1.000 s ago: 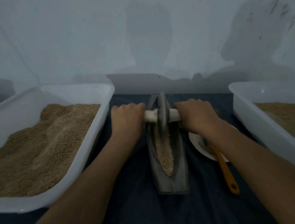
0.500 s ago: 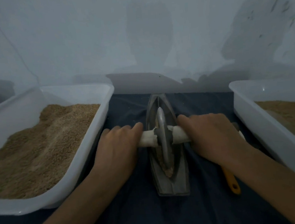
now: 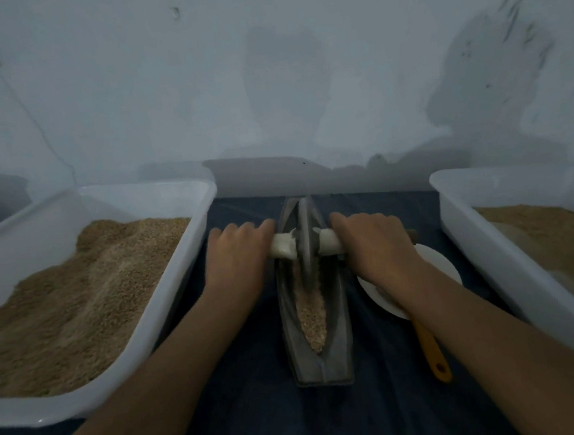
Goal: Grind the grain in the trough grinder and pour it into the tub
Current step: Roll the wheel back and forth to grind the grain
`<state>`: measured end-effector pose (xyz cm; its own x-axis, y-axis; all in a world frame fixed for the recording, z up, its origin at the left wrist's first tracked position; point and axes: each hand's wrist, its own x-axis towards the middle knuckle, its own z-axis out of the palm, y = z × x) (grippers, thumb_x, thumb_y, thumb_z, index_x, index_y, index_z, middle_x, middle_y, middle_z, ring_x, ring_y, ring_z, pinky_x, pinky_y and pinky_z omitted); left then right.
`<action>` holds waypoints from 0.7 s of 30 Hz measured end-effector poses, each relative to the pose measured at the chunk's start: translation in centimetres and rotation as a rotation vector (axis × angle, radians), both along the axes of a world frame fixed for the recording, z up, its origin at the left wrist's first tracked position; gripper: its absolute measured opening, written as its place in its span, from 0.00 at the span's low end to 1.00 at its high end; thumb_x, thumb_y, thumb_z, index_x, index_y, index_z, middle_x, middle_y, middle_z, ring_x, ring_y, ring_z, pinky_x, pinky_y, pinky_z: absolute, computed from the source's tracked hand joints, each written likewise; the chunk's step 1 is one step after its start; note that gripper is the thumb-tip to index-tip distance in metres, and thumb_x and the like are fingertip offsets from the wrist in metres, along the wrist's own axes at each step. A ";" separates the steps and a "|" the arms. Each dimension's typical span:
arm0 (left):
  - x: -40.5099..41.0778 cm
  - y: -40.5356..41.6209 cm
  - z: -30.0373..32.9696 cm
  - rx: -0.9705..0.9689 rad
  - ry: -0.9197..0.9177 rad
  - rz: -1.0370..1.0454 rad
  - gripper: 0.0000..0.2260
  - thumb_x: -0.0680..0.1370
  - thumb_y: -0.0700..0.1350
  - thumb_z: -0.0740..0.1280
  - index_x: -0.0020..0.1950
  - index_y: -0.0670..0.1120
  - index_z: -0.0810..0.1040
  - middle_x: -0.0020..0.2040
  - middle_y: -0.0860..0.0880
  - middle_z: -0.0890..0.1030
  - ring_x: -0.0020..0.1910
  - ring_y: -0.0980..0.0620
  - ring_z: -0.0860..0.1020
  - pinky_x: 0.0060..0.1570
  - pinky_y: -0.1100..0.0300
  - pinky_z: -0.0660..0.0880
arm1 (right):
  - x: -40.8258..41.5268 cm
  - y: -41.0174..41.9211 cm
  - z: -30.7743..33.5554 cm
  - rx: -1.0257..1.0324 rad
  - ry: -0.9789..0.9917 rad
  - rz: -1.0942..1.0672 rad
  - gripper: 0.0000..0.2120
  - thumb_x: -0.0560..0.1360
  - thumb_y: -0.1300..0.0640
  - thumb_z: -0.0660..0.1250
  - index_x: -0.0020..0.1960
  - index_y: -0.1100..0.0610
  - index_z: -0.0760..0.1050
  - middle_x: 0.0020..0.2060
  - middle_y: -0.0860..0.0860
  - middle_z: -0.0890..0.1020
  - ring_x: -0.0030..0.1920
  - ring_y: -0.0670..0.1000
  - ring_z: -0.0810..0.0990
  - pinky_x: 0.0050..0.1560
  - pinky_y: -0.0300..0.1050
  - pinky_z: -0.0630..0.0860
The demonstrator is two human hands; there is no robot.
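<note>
The grinding wheel (image 3: pixel 305 240) has rolled back to the far end of the trough grinder (image 3: pixel 319 359), uncovering grain (image 3: pixel 311 313). The left hand (image 3: pixel 237 255) and right hand (image 3: pixel 375 244) each grip its white axle (image 3: pixel 282 246). White tubs of grain flank the trough: left tub (image 3: pixel 167 285), right tub (image 3: pixel 480 253).

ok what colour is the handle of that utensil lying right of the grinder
Orange-yellow; the utensil handle shows best in the head view, the only view here.

Both hands (image 3: pixel 237 255) on roller (image 3: pixel 305 243) — grain (image 3: pixel 312 313) below
</note>
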<state>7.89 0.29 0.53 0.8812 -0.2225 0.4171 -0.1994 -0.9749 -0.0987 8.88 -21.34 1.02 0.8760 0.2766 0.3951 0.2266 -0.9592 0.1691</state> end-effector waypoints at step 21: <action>1.3 -0.1 -0.2 -0.024 -0.045 0.003 0.11 0.77 0.44 0.70 0.53 0.52 0.70 0.49 0.50 0.80 0.48 0.45 0.79 0.44 0.53 0.65 | 1.7 0.1 0.3 -0.004 0.034 -0.019 0.15 0.74 0.51 0.72 0.56 0.49 0.69 0.46 0.52 0.81 0.44 0.57 0.79 0.40 0.50 0.66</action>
